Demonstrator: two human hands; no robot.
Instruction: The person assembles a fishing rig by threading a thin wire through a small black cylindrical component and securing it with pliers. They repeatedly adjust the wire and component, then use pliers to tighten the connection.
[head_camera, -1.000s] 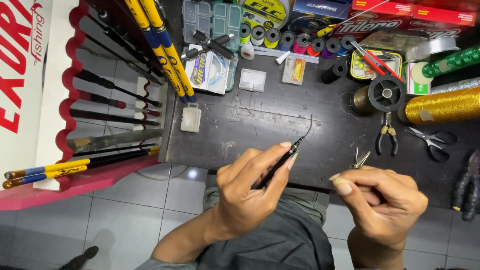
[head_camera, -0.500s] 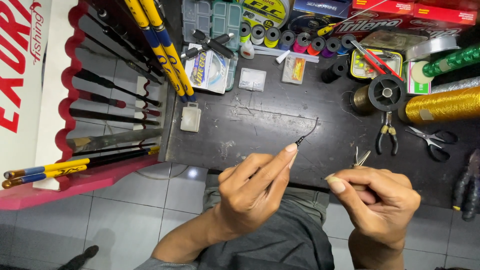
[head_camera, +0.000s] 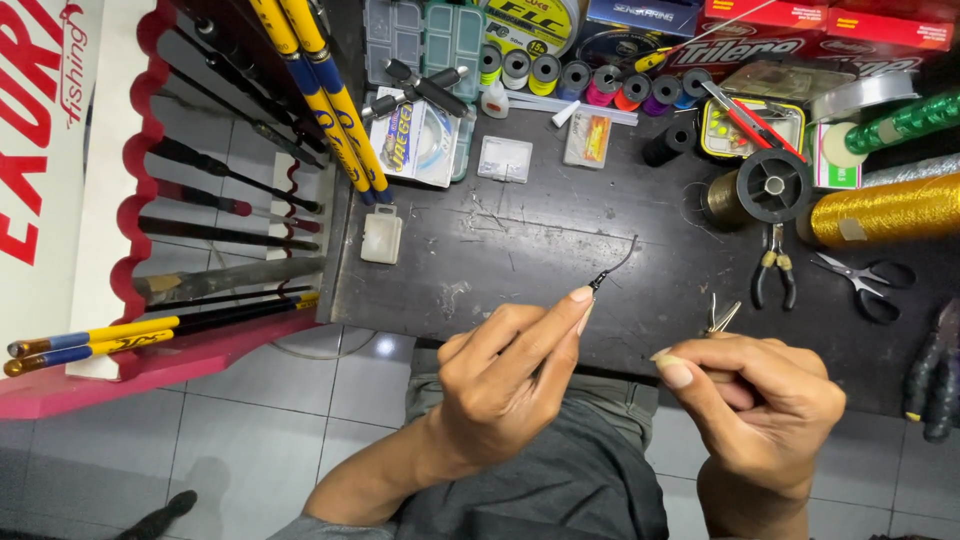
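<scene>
A person at a dark, scratched workbench (head_camera: 520, 250) works on a thin black rod tip (head_camera: 612, 270); the left hand (head_camera: 500, 385) pinches its lower end between thumb and forefinger, fingers narrow and closed on it, so that the curved free end rises over the middle of the bench, clear of the surface; the right hand (head_camera: 755, 395) sits just to the right, fingers curled tight around a small metal tool (head_camera: 718, 316) whose two prongs poke up above the knuckles; what kind of tool it is cannot be told. The two hands are near each other but apart, both over the front edge of the bench and above the person's grey-clad lap. Behind the right hand lie small pliers (head_camera: 774, 275) and, further right, black-handled scissors (head_camera: 865, 280); a black line spool (head_camera: 772, 186) stands beyond them, beside a roll of gold thread (head_camera: 880, 210). A row of coloured thread bobbins (head_camera: 585, 75) lines the back of the bench, near a clear tackle box (head_camera: 425, 35); a small white plastic case (head_camera: 382, 238) rests at the bench's left edge. To the left, yellow-and-blue fishing rods (head_camera: 320, 95) lean on a red scalloped rack (head_camera: 130, 200) over the grey tiled floor (head_camera: 250, 440).
</scene>
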